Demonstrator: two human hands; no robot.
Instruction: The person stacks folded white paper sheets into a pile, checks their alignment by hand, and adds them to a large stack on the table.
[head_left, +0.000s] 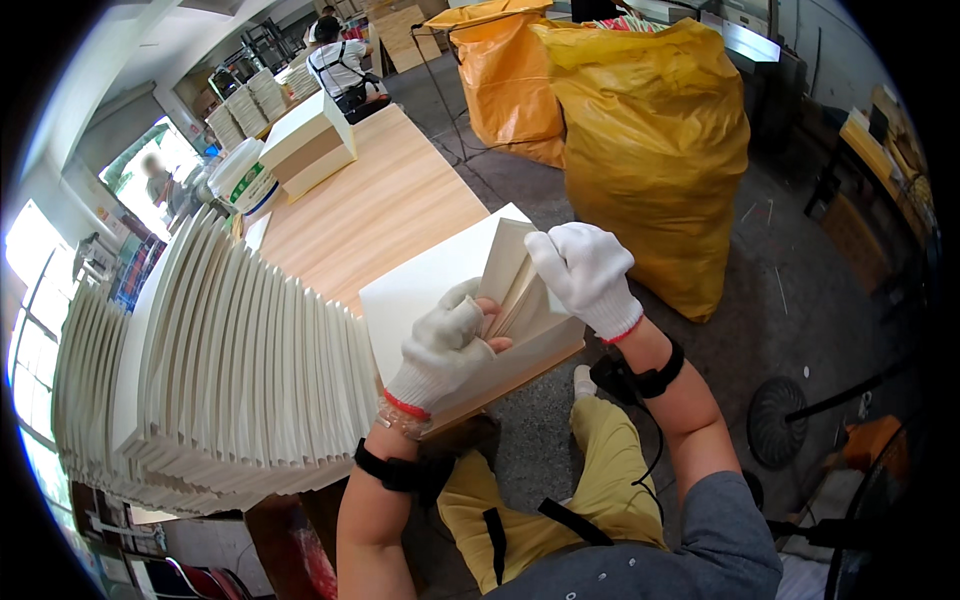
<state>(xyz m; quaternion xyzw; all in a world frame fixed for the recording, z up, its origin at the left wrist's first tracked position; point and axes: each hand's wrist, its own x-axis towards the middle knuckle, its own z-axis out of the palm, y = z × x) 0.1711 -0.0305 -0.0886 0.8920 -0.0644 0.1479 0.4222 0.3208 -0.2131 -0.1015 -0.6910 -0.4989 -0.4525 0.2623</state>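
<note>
A thin bundle of cream card strips [507, 278] stands tilted in my hands, just over a stack of white boards [410, 272] at the table's near corner. My left hand [447, 338], in a white knit glove with bare fingertips, is closed around the bundle's lower left part. Gloved in white with a red cuff, my right hand [583, 272] has its fingers curled at the upper right end of the strips. Its fingertips are hidden behind the glove's back. A long row of folded white card pieces [250, 350] leans close together to the left of my left hand.
Further along the wooden table [390, 190] are a block of stacked cards [310, 150] and a white tub [243, 175]. Big yellow sacks [655, 150] stand on the floor beyond my right hand. A round black stand base [778, 420] is at right. A co-worker [343, 70] sits far back.
</note>
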